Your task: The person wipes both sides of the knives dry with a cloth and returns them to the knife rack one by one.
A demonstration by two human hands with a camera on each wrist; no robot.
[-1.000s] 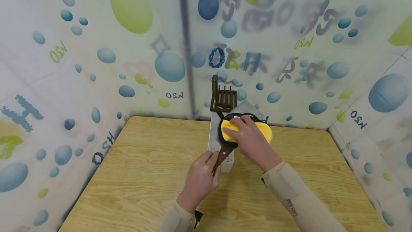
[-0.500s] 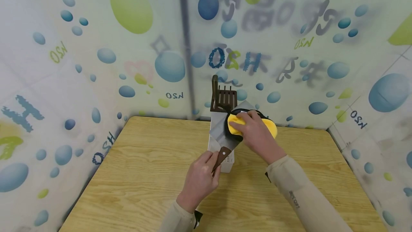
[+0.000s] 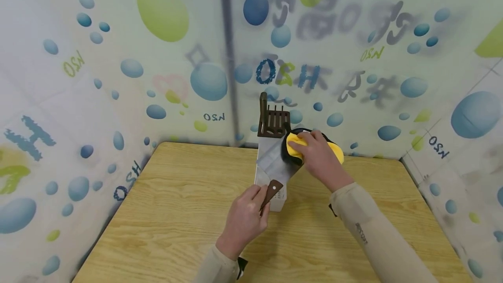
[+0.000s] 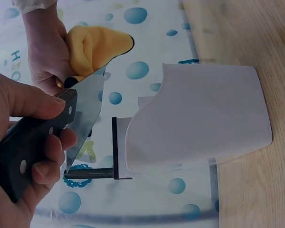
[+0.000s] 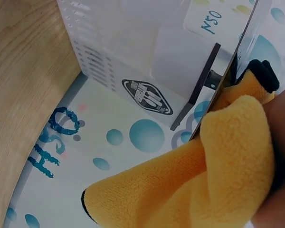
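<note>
My left hand (image 3: 244, 218) grips the dark riveted handle (image 3: 272, 190) of a cleaver, its broad grey blade (image 3: 271, 160) pointing away and to the right. Yellow cloth (image 3: 335, 151) with a black border is bunched in my right hand (image 3: 323, 160), pressed against the far right part of the blade. In the left wrist view, thumb and fingers wrap the cleaver handle (image 4: 35, 137), and the cloth (image 4: 92, 50) lies over the blade's far end. The right wrist view shows cloth folds (image 5: 237, 147) against the blade, seen edge-on; most of that hand is out of frame.
A white knife block (image 4: 209, 114) stands on the wooden table (image 3: 188, 213) just beyond and below the cleaver. Its dark slotted top (image 3: 277, 123) has an upright handle (image 3: 263, 107) at the left. Printed sheeting (image 3: 177, 77) encloses the table's back and sides.
My right hand and the cloth have slid rightward and slightly away along the blade, uncovering more of it near the handle. My left hand stays in place with the cleaver.
</note>
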